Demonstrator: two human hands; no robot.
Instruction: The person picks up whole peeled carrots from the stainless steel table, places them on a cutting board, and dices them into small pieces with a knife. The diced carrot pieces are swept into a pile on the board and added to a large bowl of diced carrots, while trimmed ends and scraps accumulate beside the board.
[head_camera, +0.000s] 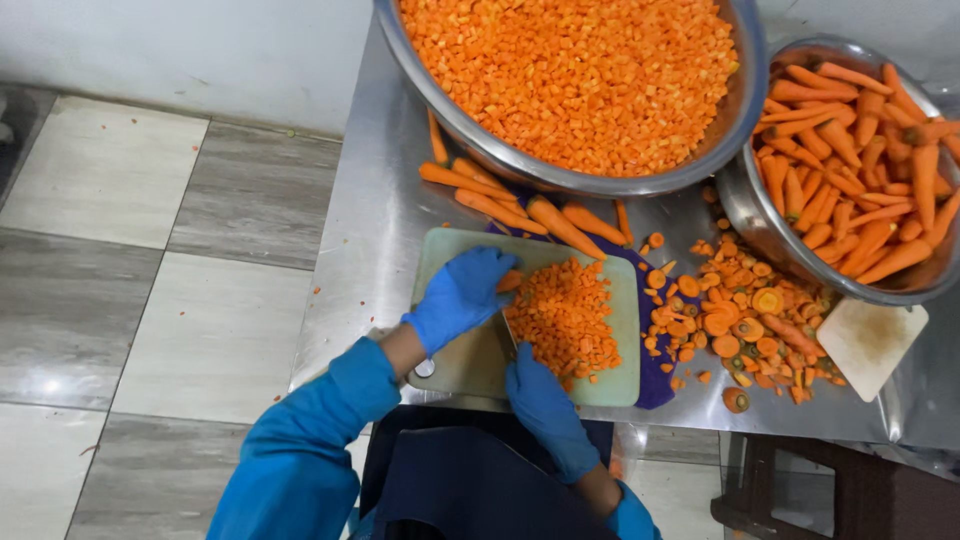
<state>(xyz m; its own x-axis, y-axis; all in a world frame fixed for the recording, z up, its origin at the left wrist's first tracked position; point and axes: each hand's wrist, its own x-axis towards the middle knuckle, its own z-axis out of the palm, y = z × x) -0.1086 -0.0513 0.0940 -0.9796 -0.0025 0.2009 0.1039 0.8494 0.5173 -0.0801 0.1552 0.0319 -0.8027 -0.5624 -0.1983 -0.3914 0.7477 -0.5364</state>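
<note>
My left hand (458, 297), in a blue glove, presses a carrot piece (510, 282) onto a pale green cutting board (625, 335). My right hand (543, 402), also gloved, grips a knife (510, 340) whose blade is seen edge-on, just left of a pile of diced carrot (562, 320) on the board. Several whole peeled carrots (500, 205) lie along the board's far edge.
A big steel bowl (745, 95) of diced carrot stands at the back, a second bowl (745, 205) of whole carrots at the right. Carrot ends (750, 325) and a small white board (872, 345) lie on the steel table (365, 230). The tiled floor is at the left, a stool (800, 490) at the bottom right.
</note>
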